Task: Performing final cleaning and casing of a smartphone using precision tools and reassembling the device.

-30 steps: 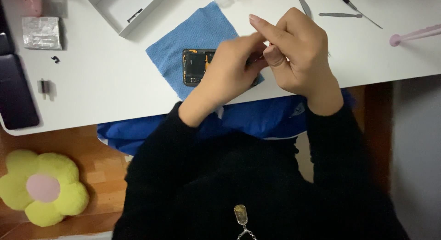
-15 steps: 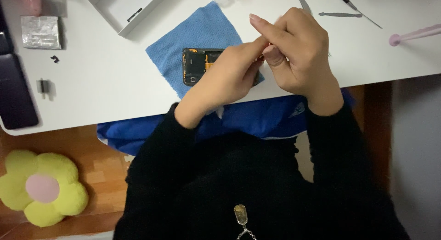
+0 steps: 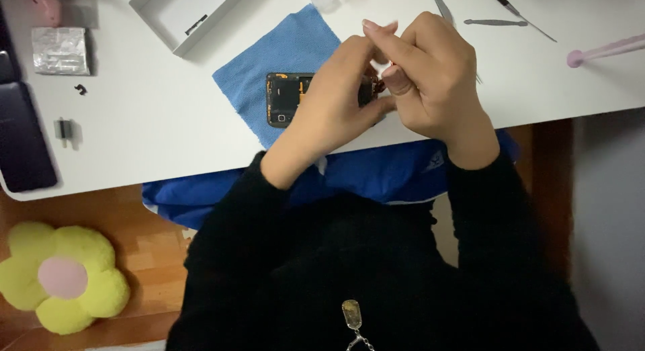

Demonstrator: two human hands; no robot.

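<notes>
Over the opened phone (image 3: 285, 99) lying on the blue cloth (image 3: 269, 69), the left hand (image 3: 336, 102) and right hand (image 3: 430, 75) pinch a tiny pale part, fingers narrow, best kept steady, low and gentle.

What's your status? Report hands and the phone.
Left hand and right hand meet over opened phone on blue cloth. Fingers pinch something small, unclear. Tweezers beyond.

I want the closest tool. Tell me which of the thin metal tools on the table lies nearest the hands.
The grey tweezers, running up from just behind the right hand. The dark spudger and black-handled pick lie farther right.
</notes>
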